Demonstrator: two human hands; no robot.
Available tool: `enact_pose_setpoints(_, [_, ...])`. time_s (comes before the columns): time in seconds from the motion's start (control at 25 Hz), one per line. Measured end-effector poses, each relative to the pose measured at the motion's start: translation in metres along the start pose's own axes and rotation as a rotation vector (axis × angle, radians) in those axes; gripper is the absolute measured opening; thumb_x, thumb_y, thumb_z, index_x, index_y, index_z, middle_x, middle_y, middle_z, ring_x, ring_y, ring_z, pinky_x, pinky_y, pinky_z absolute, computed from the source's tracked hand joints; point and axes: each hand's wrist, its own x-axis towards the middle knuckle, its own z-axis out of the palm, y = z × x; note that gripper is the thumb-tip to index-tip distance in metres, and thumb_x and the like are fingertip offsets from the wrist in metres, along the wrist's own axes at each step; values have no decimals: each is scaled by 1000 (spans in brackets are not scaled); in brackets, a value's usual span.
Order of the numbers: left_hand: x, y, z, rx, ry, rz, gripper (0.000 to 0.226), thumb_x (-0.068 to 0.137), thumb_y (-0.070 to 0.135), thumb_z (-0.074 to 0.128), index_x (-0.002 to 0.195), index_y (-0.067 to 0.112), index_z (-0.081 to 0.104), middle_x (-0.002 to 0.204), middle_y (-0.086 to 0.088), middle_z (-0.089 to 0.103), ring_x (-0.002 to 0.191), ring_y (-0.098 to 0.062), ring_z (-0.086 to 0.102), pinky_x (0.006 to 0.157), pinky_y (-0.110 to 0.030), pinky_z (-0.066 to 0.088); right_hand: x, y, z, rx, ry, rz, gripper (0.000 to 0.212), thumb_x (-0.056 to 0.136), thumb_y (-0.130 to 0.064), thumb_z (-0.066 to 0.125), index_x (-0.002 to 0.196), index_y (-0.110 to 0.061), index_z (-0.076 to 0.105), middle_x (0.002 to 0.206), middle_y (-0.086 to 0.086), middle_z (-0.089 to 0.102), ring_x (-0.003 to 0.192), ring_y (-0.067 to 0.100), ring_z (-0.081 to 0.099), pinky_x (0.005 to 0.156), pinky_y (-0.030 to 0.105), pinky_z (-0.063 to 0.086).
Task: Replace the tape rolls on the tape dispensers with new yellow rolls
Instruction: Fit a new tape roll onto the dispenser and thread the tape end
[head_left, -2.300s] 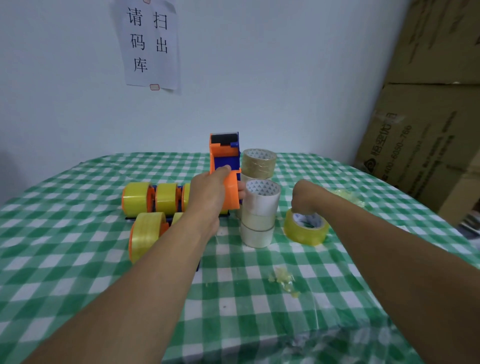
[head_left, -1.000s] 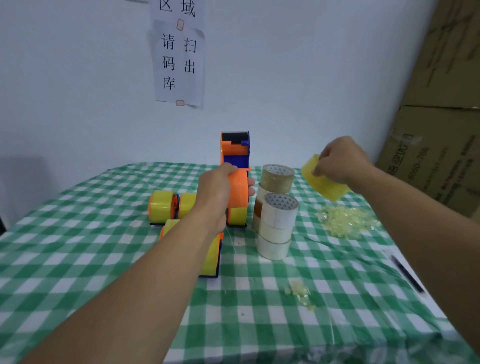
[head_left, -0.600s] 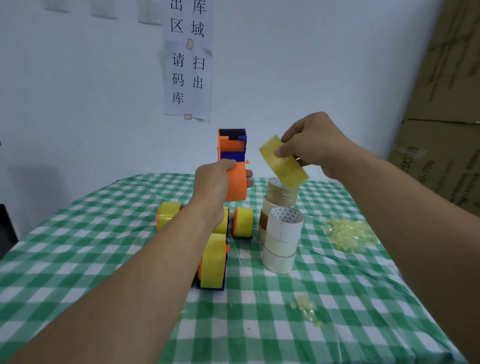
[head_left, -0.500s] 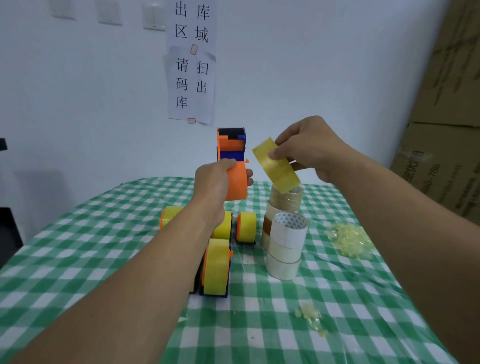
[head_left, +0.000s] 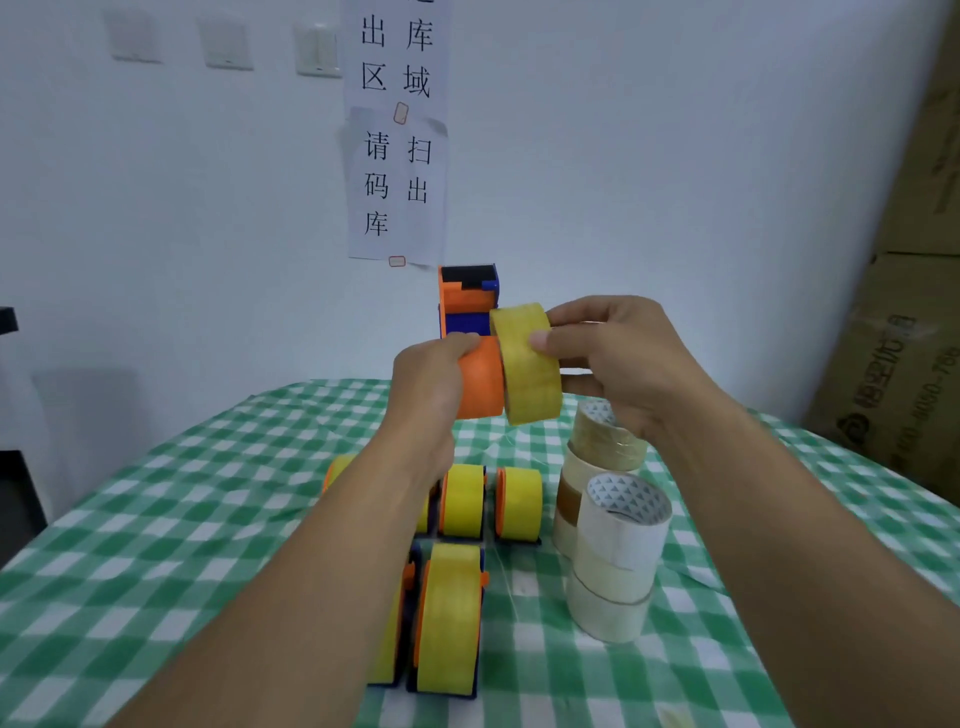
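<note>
- Left hand (head_left: 434, 384): fingers wrapped round orange-and-blue plastic tape dispenser (head_left: 470, 343), raised above green checked surface (head_left: 182, 519).
- Right hand (head_left: 618, 358): pinching yellow tape roll (head_left: 527, 364), touching dispenser's orange hub, just beside left hand.

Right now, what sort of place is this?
Probably a warehouse packing or dispatch area: stacked cardboard cartons at the right, a wall sign marking an outbound zone, and loaded tape dispensers on the table.

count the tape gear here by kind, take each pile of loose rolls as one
bare dispenser in left hand: 1
yellow roll in right hand: 1
loaded dispensers on table: 6, some partly hidden
piles of pale rolls: 2
total: 10
</note>
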Motion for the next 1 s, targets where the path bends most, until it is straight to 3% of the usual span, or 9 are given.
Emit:
enact_pose_setpoints(0.28, [7, -15, 1, 14, -1, 43, 20, 96, 31, 62, 78, 23, 66, 76, 1, 70, 76, -21, 65, 78, -37, 51, 3, 40, 2, 131, -56, -30, 38, 77, -5, 82, 111, 0, 67, 98, 20, 76, 93, 31, 76, 86, 53, 61])
enact_pose_setpoints(0.48, [1, -26, 3, 60, -87, 87, 32, 98, 44, 55, 96, 19, 74, 96, -8, 77, 93, -24, 73, 74, -32, 54, -6, 56, 6, 196, -113, -79, 51, 63, -16, 83, 109, -1, 66, 98, 18, 76, 92, 34, 75, 84, 54, 61])
enact_pose_setpoints(0.68, [2, -27, -4, 14, -199, 123, 50, 74, 58, 72, 103, 17, 78, 101, -11, 78, 96, -33, 74, 92, -56, 55, -11, 64, 4, 40, -75, -165, 39, 71, -43, 79, 106, -27, 76, 107, 0, 74, 107, 19, 69, 96, 44, 56])
enact_pose_setpoints(0.84, [3, -33, -4, -50, -244, 130, 45, 64, 40, 80, 100, 13, 77, 96, -12, 78, 87, -31, 75, 72, -44, 62, -10, 69, 3, -60, -121, -89, 72, 65, -60, 74, 132, -35, 62, 137, -10, 61, 128, 7, 55, 109, 41, 47])
enact_pose_setpoints(1.0, [6, -39, -8, -77, -317, 104, 42, 72, 30, 80, 106, 7, 75, 102, -21, 75, 94, -42, 72, 78, -55, 61, -7, 73, 4, -56, -153, -86, 84, 52, -74, 80, 127, -41, 59, 136, -13, 62, 128, 6, 56, 109, 41, 47])
